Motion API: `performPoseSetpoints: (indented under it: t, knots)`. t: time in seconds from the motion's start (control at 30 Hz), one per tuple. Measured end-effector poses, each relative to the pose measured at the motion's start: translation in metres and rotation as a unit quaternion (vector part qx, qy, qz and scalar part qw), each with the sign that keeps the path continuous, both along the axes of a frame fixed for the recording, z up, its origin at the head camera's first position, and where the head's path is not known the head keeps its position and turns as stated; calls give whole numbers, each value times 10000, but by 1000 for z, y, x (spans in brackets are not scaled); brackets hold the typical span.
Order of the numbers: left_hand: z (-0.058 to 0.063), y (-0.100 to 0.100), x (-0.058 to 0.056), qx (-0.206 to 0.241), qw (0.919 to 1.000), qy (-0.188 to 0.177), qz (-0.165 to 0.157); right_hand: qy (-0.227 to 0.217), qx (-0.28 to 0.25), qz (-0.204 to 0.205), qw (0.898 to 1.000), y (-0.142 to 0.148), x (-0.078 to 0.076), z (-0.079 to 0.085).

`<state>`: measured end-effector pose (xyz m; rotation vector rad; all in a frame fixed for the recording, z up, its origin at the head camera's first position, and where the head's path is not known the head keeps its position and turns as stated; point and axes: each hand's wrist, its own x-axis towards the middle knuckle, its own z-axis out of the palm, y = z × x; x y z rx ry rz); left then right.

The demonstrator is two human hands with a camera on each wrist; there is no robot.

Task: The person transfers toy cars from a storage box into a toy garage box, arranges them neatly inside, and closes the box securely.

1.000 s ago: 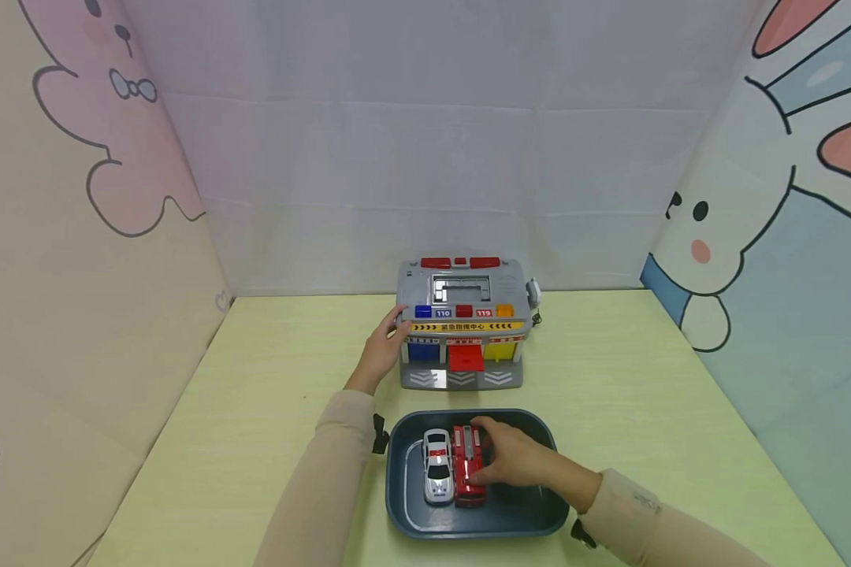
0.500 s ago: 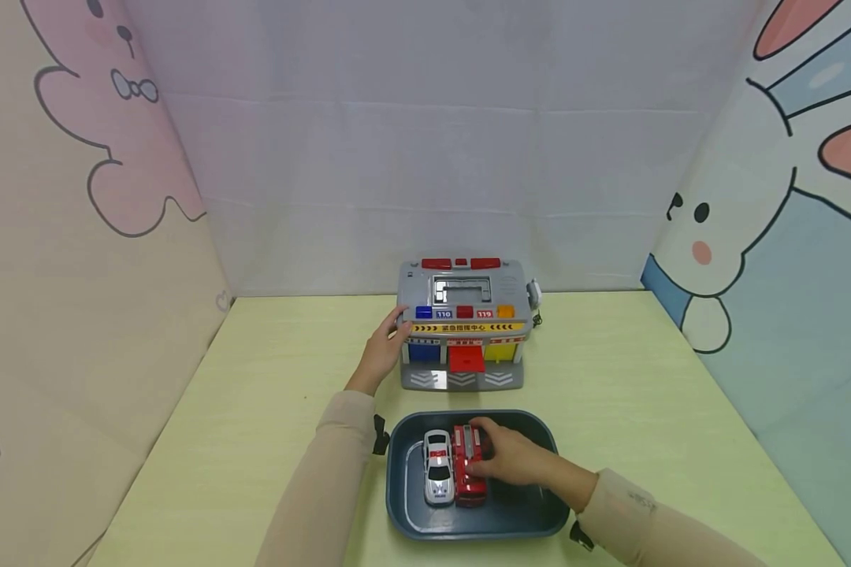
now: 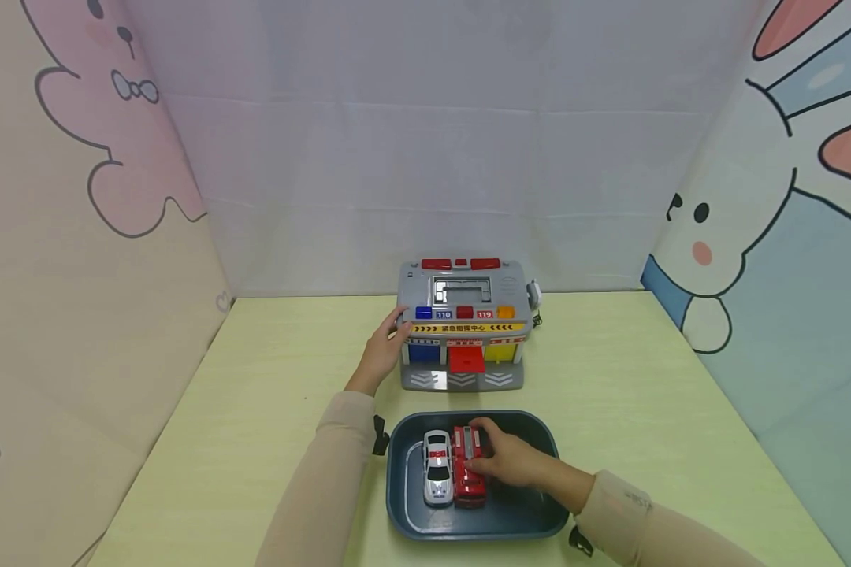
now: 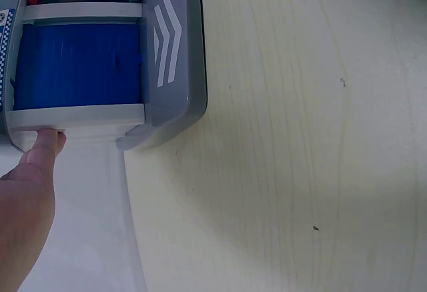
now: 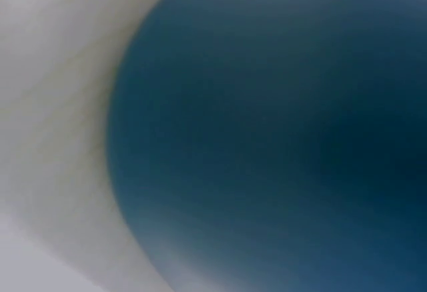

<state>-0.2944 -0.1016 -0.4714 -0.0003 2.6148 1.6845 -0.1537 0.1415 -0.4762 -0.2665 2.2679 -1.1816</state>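
- The pale back wall [image 3: 397, 150] fills the upper background; a pink cartoon figure [image 3: 124, 142] is drawn to its left, and a white cartoon rabbit [image 3: 745, 189] to its right.
- The light yellow counter [image 3: 659, 409] runs up to the wall and carries the tray and the toy station.
- The dark blue tray [image 3: 478, 537], with rounded corners, sits at the near side of the counter, just in front of the station. The right wrist view shows its curved edge, blurred.
- The grey toy station [image 3: 462, 291] stands upright near the wall, its bays facing the person.
- The right hand [image 3: 516, 458] reaches into the tray from the right and holds the red fire truck, fingers at its far end and thumb on its upper surface.
- The left hand [image 3: 379, 354] has its fingers fairly straight, resting against the station's left side.
- The red fire truck [image 3: 466, 449] lies lengthwise in the tray, wheels down.
- The white car [image 3: 438, 469] is just left of it, parallel; whether they touch is unclear.
- The blue door [image 3: 424, 352] is closed; the red door [image 3: 466, 360] juts outward beside it.
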Motion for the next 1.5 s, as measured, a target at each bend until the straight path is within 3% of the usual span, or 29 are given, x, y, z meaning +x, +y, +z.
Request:
performPoseSetpoints:
  t: [0.2, 0.5, 0.9, 1.2, 1.5]
  knots:
    - [0, 0, 0, -15, 10000, -17, 10, -431, -497, -222, 9976, 0, 2, -1]
    - [0, 0, 0, -4, 10000, -5, 7, -820, -945, -239, 9919, 3, 3, 0]
    - [0, 0, 0, -24, 10000, -41, 10, -1371, -1723, -282, 9750, 8, 6, 6]
    - [2, 0, 1, -25, 10000, 21, -14, -1444, -2048, -291, 9677, 11, 6, 8]
    - [-1, 0, 0, 2, 10000, -28, -8, -1198, -1938, -226, 9734, 15, 6, 20]
